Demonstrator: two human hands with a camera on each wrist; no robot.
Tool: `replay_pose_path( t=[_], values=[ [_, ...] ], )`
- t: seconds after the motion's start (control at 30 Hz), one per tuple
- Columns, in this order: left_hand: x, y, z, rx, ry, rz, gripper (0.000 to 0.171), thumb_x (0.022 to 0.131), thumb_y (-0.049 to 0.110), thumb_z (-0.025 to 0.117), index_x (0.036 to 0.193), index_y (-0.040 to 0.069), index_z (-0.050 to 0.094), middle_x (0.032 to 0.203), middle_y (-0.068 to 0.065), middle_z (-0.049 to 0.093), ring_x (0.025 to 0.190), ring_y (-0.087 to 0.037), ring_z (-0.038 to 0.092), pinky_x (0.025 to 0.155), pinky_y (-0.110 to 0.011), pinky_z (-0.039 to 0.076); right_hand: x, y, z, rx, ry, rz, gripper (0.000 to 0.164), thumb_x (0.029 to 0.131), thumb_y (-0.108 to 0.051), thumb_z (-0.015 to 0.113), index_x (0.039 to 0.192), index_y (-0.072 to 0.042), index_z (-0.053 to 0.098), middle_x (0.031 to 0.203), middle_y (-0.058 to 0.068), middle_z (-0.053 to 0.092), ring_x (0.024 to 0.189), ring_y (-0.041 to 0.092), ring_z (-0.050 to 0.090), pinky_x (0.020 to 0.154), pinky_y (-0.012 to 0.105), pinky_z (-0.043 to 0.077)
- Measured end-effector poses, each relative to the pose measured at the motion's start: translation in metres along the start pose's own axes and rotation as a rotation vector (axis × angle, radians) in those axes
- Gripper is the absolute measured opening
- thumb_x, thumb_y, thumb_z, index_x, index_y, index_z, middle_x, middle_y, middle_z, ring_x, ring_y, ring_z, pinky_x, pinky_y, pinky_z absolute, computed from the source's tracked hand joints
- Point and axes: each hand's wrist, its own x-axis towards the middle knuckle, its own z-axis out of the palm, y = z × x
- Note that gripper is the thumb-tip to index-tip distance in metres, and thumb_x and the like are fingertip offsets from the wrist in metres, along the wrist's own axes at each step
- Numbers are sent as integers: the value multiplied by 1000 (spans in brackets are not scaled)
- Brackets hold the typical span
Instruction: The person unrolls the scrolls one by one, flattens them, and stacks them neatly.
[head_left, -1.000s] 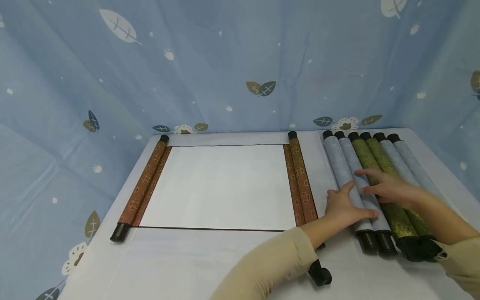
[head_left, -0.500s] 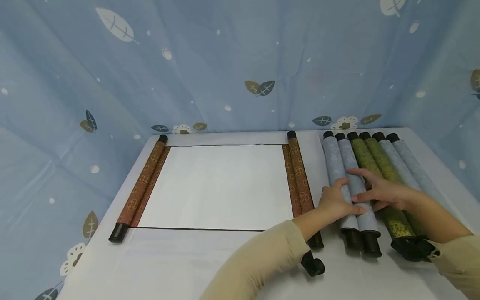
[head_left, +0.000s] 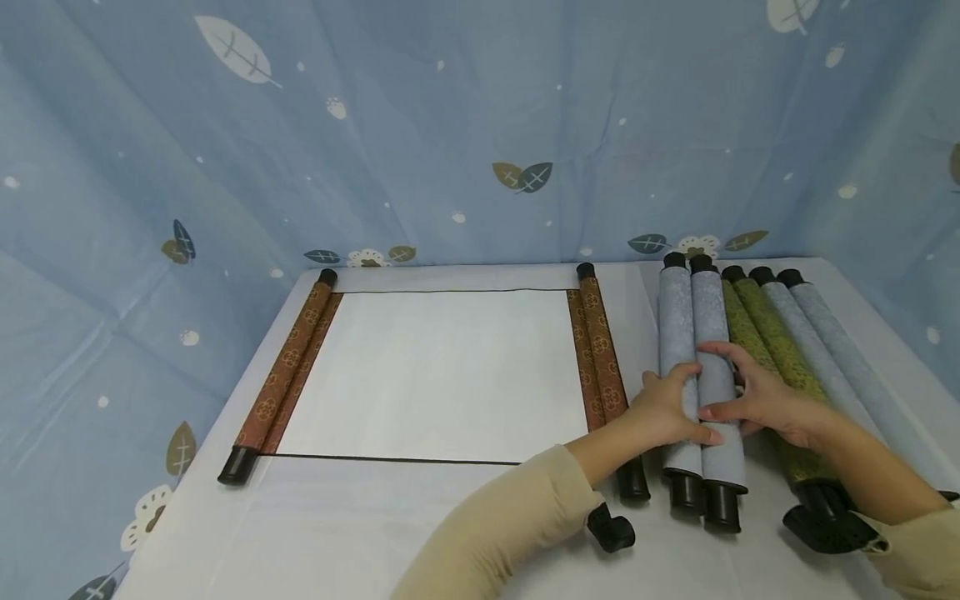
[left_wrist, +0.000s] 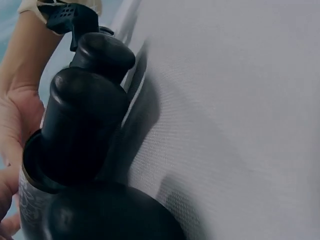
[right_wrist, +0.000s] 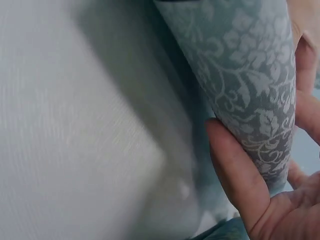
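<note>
Beige cloth sleeves (head_left: 510,517): my left one passes in front of the near right corner of the opened scroll, a white sheet with brown patterned rollers at its sides (head_left: 435,367).
Black plastic wrist device (head_left: 611,533): under my left wrist, just beside the opened scroll's near right cap; I think a low swing could snag it there.
Left hand (head_left: 667,408): clamped round the left roll, thumb reaching across onto its neighbour.
Right hand (head_left: 757,396): clamped on the right roll, fingers and thumb about it.
Grey-blue floral cloth rolls, black-capped (head_left: 712,308): side by side, right of the opened scroll, apparently raised off the white cloth.
Slip risk: their near caps sit unevenly; if my hands pull unequally, one roll could slide or unwind.
Green cloth rolls (head_left: 783,354): farther right of the opened scroll; my right forearm, over them, might nudge them.
Pale blue-grey rolls (head_left: 825,375): rightmost from the opened scroll.
Blue leaf-print curtain (head_left: 420,125): behind the opened scroll.
</note>
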Motion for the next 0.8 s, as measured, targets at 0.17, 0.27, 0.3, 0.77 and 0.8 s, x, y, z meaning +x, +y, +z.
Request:
replay_pose_path(
  t=[0.17,0.27,0.3,0.77,0.8],
  values=[
    [-6,-1,-6,-31,-14,38,90,69,38,84,141,45,32,122,-8,42,83,-14,53,64,-25,44,-7,-6,4,-13,32,-41,96,85,-13,69,151,-25,1,140,40,10,105,42,44,64,45,49],
    [-11,-1,-12,-49,-26,73,91,69,38,84,142,46,30,123,-9,43,88,-14,53,66,-25,45,-10,-10,5,0,34,-75,95,86,-11,67,151,-30,1,140,39,13,102,33,46,63,45,49],
    [-12,-1,-14,-50,-32,84,92,70,39,83,143,46,29,125,-10,43,92,-14,54,67,-25,46,-11,-11,6,4,35,-87,94,86,-10,67,151,-31,1,138,38,16,99,29,47,63,45,50],
    [-24,-9,-40,-52,-11,160,91,71,43,81,144,47,27,132,-13,43,106,-16,52,72,-28,47,-9,-36,18,-32,99,-145,92,85,-7,68,150,-31,7,119,30,38,71,16,54,50,36,44],
    [-25,-10,-42,-63,-10,165,90,71,43,81,143,48,27,131,-12,43,105,-16,52,72,-28,46,-9,-38,19,-35,101,-147,92,85,-8,68,150,-32,7,119,29,38,69,16,54,50,36,45]
  ],
)
